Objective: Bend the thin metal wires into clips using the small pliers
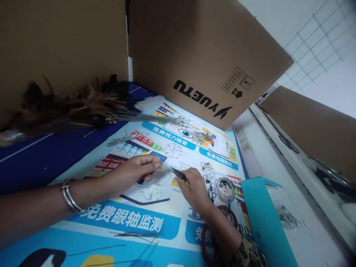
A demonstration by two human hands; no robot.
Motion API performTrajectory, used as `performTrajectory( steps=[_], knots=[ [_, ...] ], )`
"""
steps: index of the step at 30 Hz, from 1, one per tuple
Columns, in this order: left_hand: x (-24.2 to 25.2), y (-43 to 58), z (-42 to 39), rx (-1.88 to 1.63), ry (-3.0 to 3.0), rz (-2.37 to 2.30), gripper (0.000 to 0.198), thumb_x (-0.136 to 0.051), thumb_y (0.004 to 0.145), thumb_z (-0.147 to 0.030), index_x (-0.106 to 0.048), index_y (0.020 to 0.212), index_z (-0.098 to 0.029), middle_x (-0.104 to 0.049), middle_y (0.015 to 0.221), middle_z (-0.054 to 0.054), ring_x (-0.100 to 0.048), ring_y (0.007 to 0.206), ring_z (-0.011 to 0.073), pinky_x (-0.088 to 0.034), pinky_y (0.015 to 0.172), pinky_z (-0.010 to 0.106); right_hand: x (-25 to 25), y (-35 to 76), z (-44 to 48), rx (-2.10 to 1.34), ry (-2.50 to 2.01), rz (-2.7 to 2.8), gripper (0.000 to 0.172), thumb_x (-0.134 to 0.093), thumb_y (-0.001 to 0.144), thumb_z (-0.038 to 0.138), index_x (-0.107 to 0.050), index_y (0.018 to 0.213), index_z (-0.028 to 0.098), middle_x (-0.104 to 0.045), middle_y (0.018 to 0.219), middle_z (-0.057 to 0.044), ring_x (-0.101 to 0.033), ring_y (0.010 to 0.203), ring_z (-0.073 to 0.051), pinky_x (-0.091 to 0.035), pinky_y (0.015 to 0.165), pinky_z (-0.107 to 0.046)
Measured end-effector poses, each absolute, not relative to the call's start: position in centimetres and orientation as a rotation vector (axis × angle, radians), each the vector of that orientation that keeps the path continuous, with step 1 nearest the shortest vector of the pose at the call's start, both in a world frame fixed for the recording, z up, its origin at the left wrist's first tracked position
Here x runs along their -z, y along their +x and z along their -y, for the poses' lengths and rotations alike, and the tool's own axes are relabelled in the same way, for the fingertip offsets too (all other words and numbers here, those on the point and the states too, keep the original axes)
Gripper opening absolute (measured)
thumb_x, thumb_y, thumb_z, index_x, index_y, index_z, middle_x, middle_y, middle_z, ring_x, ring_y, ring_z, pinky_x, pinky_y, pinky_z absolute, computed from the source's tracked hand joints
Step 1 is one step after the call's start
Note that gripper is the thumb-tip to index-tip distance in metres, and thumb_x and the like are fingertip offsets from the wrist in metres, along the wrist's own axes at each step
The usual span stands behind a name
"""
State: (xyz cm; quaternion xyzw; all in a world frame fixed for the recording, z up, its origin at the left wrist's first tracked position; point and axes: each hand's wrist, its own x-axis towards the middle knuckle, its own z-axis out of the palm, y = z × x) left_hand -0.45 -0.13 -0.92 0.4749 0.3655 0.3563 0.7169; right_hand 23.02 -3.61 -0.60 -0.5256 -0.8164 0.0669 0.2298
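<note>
My left hand (146, 167), with a bangle at the wrist, is closed in a pinch over the printed sheet. A thin wire (168, 181) seems to curve out from its fingertips, and a small dark bit shows under the fingers, too hidden to name. In my right hand (194, 187) is a pair of pliers (178, 173) with dark pointed jaws and yellow on the handle. The jaw tips point at the left fingertips, a short gap away. Red-handled scissors (205, 241) lie partly under my right forearm.
Bundles of thin wires (155, 118) and brown feathers (83, 104) lie at the far left. Small dark rings (211, 187) and a round clear container (225, 190) sit right of my hand, near a teal box (267, 222). Cardboard (205, 48) walls the back.
</note>
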Motion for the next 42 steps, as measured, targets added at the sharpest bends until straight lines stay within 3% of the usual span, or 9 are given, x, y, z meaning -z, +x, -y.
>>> performTrajectory(
  steps=[5,9,17,26,35,42],
  knots=[
    [0.6,-0.3,0.7,-0.877,0.98,-0.804,0.025,-0.061,0.089,-0.04,-0.059,0.076,-0.019,-0.051,0.064,-0.002,-0.041,0.06,0.0124,-0.03,0.054,0.025,0.8,22.1,3.9,-0.033,-1.352,2.195,0.038,-0.056,0.09,0.056,-0.058,0.082,0.019,-0.06,0.081,-0.006,-0.054,0.079,-0.02,-0.043,0.071,-0.032],
    [0.0,0.2,1.3,-0.902,0.901,-0.783,0.025,-0.063,0.087,-0.039,-0.059,0.074,-0.018,-0.051,0.068,-0.001,-0.04,0.061,0.0129,-0.035,0.058,0.025,1.0,21.6,4.1,0.049,-1.318,2.247,0.045,-0.059,0.085,0.064,-0.057,0.08,0.019,-0.06,0.079,-0.006,-0.054,0.078,-0.02,-0.042,0.071,-0.032],
    [-0.5,0.4,2.1,-0.859,0.762,-0.736,0.024,-0.066,0.087,-0.036,-0.057,0.074,-0.018,-0.05,0.067,-0.003,-0.041,0.063,0.0113,-0.04,0.065,0.024,1.3,21.4,4.3,0.141,-1.293,2.283,0.047,-0.06,0.083,0.065,-0.055,0.077,0.019,-0.059,0.075,-0.006,-0.053,0.076,-0.02,-0.04,0.07,-0.032],
    [0.0,0.1,1.8,-0.83,0.759,-0.707,0.021,-0.066,0.087,-0.034,-0.061,0.076,-0.017,-0.047,0.065,-0.003,-0.037,0.058,0.0105,-0.036,0.055,0.021,1.2,21.8,4.1,0.079,-1.326,2.294,0.048,-0.06,0.083,0.066,-0.058,0.079,0.019,-0.06,0.077,-0.007,-0.054,0.078,-0.02,-0.042,0.072,-0.032],
    [0.4,-0.1,1.6,-0.665,0.556,-0.623,0.023,-0.068,0.084,-0.029,-0.055,0.071,-0.017,-0.034,0.057,-0.006,-0.029,0.051,0.0086,-0.033,0.047,0.018,1.3,22.4,3.9,0.045,-1.267,2.263,0.044,-0.066,0.081,0.062,-0.058,0.081,0.019,-0.058,0.075,-0.005,-0.055,0.077,-0.02,-0.044,0.07,-0.033],
    [0.5,-0.2,2.0,-0.583,0.504,-0.595,0.024,-0.068,0.086,-0.029,-0.054,0.07,-0.016,-0.036,0.058,-0.005,-0.032,0.051,0.0084,-0.035,0.047,0.019,0.7,22.4,4.0,0.024,-1.135,2.158,0.043,-0.062,0.084,0.062,-0.057,0.078,0.02,-0.06,0.074,-0.005,-0.056,0.075,-0.018,-0.046,0.072,-0.033]
  ],
)
